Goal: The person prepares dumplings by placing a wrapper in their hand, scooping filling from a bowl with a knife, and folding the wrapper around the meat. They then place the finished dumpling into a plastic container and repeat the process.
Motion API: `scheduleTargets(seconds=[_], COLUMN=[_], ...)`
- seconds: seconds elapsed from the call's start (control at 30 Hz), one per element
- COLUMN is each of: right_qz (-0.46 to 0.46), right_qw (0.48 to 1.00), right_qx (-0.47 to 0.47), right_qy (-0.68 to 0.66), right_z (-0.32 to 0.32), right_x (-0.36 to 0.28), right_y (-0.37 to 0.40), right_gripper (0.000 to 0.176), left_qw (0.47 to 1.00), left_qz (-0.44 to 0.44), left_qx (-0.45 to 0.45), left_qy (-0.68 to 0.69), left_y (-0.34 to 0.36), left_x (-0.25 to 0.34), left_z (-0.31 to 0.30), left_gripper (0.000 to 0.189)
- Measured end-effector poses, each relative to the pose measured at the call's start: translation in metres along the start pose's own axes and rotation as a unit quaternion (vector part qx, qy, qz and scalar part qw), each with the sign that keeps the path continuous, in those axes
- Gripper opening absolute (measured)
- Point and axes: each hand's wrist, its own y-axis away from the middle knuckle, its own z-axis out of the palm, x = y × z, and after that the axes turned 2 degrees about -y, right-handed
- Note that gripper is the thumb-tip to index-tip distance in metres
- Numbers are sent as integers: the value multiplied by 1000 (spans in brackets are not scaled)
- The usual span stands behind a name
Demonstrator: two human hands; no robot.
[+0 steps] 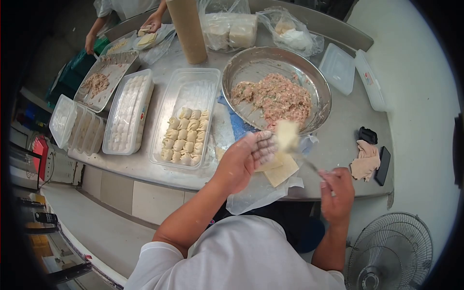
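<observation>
My left hand [246, 157] is raised over the table edge and holds a square dumpling wrapper [287, 135] with its fingertips. My right hand [337, 187] grips a thin metal utensil [311, 166] whose tip points toward the wrapper. Just beyond sits a large metal bowl [309, 72] with pink minced filling [273, 96]. A stack of wrappers [282, 170] lies on plastic under my left hand. A clear tray [193, 87] to the left holds several folded dumplings [186, 135].
More trays [128, 111] of dumplings and a metal tray with filling [99, 82] stand at the left. Another person's hands [152, 21] work at the far end. A cardboard tube [188, 29], bagged wrappers [229, 29], lidded boxes [369, 79], a cloth [365, 162], a phone [383, 166] and a fan [389, 253] are around.
</observation>
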Motion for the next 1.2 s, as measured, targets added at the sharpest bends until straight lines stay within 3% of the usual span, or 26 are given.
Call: scheduleTargets(seconds=[0.03,0.07,0.13,0.17,0.23,0.33,0.4,0.47,0.6,0.67,0.77,0.8,0.87,1.1,1.17,1.2], right_qz=[-9,-19,-44,-67,-83,-106,-119,-152,-166,-143,-93,-93,-107,-109,-91,-74], right_qw=[998,990,983,974,966,942,927,877,883,948,972,972,983,985,990,993], right_qx=[-63,-124,-154,-184,-171,-166,-174,-298,-302,-264,-208,-209,-146,-115,-102,-91], right_qy=[32,63,90,117,175,273,311,345,318,108,53,52,34,66,21,-21], right_z=[6,9,7,6,-2,2,10,18,6,-5,-6,-3,14,68,57,50], right_x=[-6,-9,-9,-9,-10,3,9,10,10,24,20,16,3,3,-6,-10], right_y=[-4,-10,-24,-34,-55,-93,-115,-132,-151,-152,-132,-122,-100,-49,-53,-54], right_gripper=[22,25,27,29,27,19,15,11,9,12,18,18,21,31,30,30], left_qw=[978,977,989,989,988,968,973,979,977,975,968,968,963,967,956,957], left_qz=[-37,-35,-28,-24,103,141,152,118,112,121,119,119,98,114,135,133], left_qx=[-126,-126,11,12,53,51,86,92,90,115,78,79,-15,41,-92,-91], left_qy=[165,165,147,148,100,202,150,136,154,150,206,207,250,225,242,240], left_y=[6,7,6,3,1,6,4,3,7,3,-3,-5,-9,-15,-4,1], left_x=[6,4,-2,-3,1,21,22,21,20,20,24,25,25,18,21,24], left_z=[-4,-4,-6,-13,-30,-38,-36,-35,-31,-32,-25,-24,-20,-15,-16,-11], left_gripper=[53,53,53,53,51,47,44,42,39,40,44,44,43,45,46,46])
